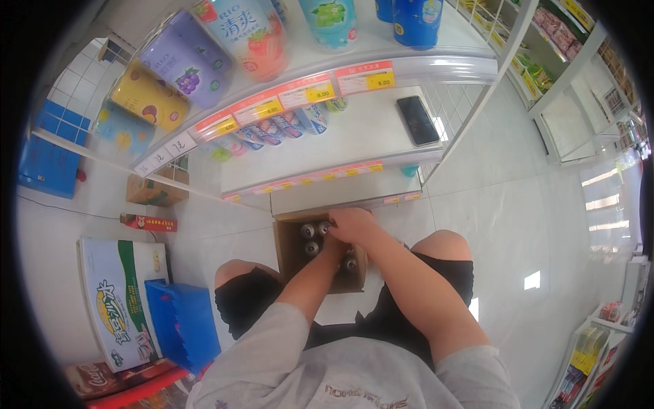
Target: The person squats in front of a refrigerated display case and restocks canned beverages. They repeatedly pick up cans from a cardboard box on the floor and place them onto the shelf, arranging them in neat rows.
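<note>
An open cardboard box (286, 250) stands on the floor between my knees, with several metal drink cans (311, 249) upright inside. My right hand (352, 225) is over the box's far right part, its bent fingers beside a can top (324, 228); whether they grip it cannot be told. My left hand (337, 245) reaches down into the box under my right hand; its fingers are mostly hidden. Another can (351, 264) shows at the near right of the box.
Ahead stands a white shelf unit (317, 153) with large RIO cans (189, 61), smaller cans (288, 123) and a smartphone (418, 120). At left are a blue bin (184, 317), a white printed carton (115, 301) and a red box (148, 223). More stocked shelves (587, 353) stand at right.
</note>
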Motion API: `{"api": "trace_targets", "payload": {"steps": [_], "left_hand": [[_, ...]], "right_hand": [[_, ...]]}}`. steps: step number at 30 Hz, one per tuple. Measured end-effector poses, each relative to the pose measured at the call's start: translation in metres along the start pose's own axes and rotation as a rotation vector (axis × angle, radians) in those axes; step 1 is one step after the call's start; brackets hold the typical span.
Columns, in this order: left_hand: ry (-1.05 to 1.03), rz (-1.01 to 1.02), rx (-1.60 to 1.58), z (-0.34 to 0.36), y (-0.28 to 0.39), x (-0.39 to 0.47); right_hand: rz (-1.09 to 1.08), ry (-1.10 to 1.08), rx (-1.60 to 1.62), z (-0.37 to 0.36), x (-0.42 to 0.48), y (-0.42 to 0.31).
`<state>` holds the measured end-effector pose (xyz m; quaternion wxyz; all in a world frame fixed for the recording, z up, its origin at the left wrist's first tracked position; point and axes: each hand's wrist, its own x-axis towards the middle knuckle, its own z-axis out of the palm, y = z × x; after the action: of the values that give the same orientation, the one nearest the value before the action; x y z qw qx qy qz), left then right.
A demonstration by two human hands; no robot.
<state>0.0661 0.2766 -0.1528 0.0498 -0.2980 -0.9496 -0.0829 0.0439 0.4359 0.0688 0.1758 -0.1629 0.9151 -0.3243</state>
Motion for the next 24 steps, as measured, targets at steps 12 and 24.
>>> {"api": "trace_targets", "payload": {"steps": [12, 24], "left_hand": [[-0.765, 0.027, -0.199, -0.34, -0.033, -0.033], [-0.357, -0.501, -0.327, -0.27, -0.1, -0.076]], "right_hand": [[0.008, 0.021, -0.016, 0.007, 0.011, -0.004], [0.058, 0.062, -0.025, 0.001, -0.02, -0.012]]}}
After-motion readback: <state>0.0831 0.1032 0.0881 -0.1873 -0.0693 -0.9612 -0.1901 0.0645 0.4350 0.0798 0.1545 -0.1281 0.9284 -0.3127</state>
